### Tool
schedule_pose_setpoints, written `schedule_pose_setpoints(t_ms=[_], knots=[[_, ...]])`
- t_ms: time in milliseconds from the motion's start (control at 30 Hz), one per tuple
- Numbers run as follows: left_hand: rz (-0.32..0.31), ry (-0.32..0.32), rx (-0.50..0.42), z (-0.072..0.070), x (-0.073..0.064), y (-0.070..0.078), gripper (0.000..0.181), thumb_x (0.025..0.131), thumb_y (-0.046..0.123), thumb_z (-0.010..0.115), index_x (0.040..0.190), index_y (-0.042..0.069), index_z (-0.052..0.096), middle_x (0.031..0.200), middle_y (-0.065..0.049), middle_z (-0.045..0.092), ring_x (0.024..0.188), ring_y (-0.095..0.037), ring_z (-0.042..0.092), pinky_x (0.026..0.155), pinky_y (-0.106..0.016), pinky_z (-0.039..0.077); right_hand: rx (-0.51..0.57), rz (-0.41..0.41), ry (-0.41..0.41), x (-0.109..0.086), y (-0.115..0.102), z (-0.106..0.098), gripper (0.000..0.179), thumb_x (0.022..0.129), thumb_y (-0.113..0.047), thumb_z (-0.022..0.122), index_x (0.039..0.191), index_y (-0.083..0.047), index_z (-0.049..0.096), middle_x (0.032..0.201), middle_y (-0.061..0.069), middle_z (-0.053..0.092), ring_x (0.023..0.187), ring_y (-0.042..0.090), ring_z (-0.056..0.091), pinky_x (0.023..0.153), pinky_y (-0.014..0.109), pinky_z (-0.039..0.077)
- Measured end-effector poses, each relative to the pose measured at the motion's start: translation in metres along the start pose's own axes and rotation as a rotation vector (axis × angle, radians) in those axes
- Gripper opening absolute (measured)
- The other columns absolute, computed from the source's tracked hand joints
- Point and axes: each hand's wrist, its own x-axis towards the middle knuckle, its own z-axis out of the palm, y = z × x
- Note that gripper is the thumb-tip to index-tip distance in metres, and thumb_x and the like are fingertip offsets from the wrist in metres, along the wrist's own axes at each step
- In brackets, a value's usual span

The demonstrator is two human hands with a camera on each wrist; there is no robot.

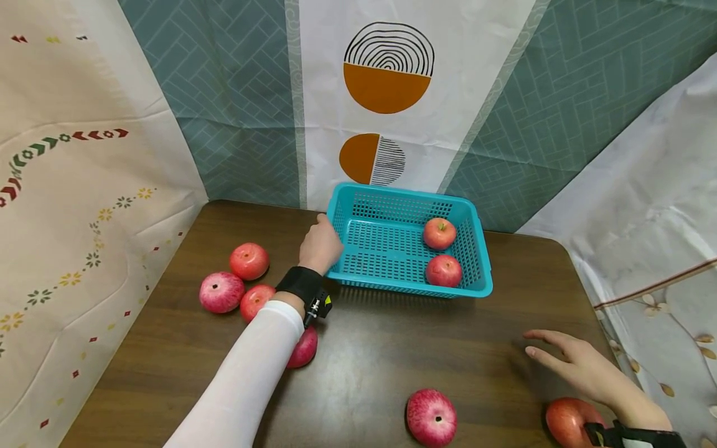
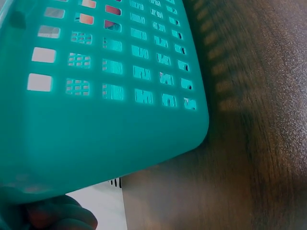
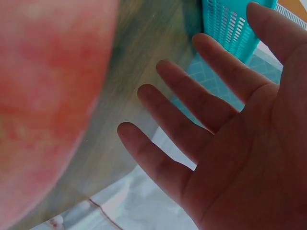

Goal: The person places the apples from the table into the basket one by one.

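Observation:
A turquoise plastic basket (image 1: pixel 386 239) with perforated walls stands at the back of the table. Two red apples (image 1: pixel 439 233) lie in its right side. My left hand (image 1: pixel 322 244) grips the basket's left rim; in the left wrist view its curled fingers (image 2: pixel 60 213) show under the rim beside the basket wall (image 2: pixel 105 129). At the front right, my right hand (image 1: pixel 582 367) hovers with its fingers spread and holds nothing. Close by its wrist lies a red apple (image 1: pixel 571 423), which fills the left of the right wrist view.
On the left of the brown table (image 1: pixel 358 348) lie several apples (image 1: pixel 221 292), partly hidden by my left forearm. Another dark pink apple (image 1: pixel 431 417) lies near the front. Patterned cloth (image 1: pixel 241 112) hangs behind the table and along both sides.

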Motion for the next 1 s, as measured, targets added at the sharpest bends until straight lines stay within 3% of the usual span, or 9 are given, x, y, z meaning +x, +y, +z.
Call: schedule_pose_setpoints(t_ms=[400,700,1000], knots=[[0.003,0.007,0.006,-0.002,0.000,0.001,0.048,0.092,0.017,0.063,0.128,-0.002,0.037,0.096,-0.018,0.060,0.073,-0.029,0.061,0.058,-0.045,0.053,-0.014,-0.015,0.020,-0.010,0.003,0.000,0.052,0.100,-0.051,0.053,0.132,-0.011,0.059,0.130,0.015,0.060,0.118,0.042,0.053,0.086,0.060,0.047],[0.004,-0.005,0.023,0.002,-0.003,-0.001,0.057,0.094,0.018,0.060,0.138,-0.004,0.032,0.094,-0.019,0.061,0.070,-0.029,0.061,0.055,-0.043,0.053,0.073,0.056,-0.181,-0.028,0.008,0.001,0.058,0.100,-0.049,0.054,0.142,-0.009,0.050,0.139,0.021,0.053,0.120,0.048,0.049,0.083,0.060,0.049],[0.015,0.015,0.019,0.001,-0.001,0.000,0.054,0.094,0.018,0.061,0.135,-0.003,0.034,0.098,-0.018,0.061,0.074,-0.029,0.061,0.058,-0.045,0.053,0.036,-0.007,-0.061,-0.042,0.011,0.016,0.054,0.096,-0.048,0.062,0.136,-0.012,0.055,0.133,0.017,0.058,0.117,0.045,0.052,0.084,0.059,0.050]])
